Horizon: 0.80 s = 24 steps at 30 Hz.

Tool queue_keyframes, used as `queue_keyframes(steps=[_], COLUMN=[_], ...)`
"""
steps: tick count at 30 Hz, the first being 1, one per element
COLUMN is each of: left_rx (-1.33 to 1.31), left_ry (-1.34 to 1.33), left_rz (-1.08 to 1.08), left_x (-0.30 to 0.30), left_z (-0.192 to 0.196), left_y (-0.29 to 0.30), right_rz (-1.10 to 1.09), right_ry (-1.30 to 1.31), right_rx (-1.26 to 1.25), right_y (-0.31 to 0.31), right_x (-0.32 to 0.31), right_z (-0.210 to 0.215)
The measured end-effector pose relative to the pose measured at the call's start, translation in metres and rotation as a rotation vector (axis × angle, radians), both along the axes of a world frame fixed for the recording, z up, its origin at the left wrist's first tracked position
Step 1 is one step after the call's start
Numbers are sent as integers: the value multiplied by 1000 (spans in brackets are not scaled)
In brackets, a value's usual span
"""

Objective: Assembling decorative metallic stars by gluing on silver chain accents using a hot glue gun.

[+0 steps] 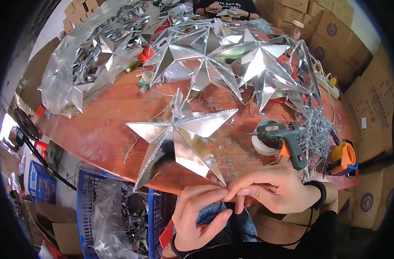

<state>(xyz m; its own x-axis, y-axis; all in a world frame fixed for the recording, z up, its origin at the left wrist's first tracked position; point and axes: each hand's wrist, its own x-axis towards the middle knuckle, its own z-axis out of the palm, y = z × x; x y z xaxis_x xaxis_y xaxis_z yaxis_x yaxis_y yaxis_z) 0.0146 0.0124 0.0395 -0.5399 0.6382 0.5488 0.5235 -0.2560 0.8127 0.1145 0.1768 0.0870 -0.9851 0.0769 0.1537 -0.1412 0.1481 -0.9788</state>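
A large silver five-pointed star (192,149) lies on the near edge of the table, with sparkling beaded trim along several ridges. Its lower right point reaches toward me, and both hands meet at that tip. My right hand (276,190) pinches there with thumb and forefinger; exactly what lies between the fingertips is hidden. The fingers of my left hand (201,216) stretch to the same tip and touch it, the thumb held apart below. A dark green glue gun (295,149) rests beyond my right hand, its nozzle pointing left, over a white roll (264,149).
More trimmed silver stars (205,56) pile up at the back. A clear plastic bag (58,82) of star pieces lies at left. Loose silver trim (315,134) heaps at right beside an orange tape dispenser (346,155). A blue basket (87,207) stands below; another person (227,6) sits opposite.
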Motion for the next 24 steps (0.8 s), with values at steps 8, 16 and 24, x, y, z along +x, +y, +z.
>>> queue_keyframes(steps=[8, 16, 24], left_rx=[114, 115, 98], left_ry=[177, 226, 231], left_rz=[199, 429, 174], left_x=[2, -10, -1], left_z=[-7, -12, 3], left_y=[10, 6, 7], right_rz=[84, 229, 33], right_ry=[-5, -165, 59], right_rx=[-49, -190, 58], right_y=[1, 5, -4], right_x=[1, -1, -5], right_z=[-7, 8, -13])
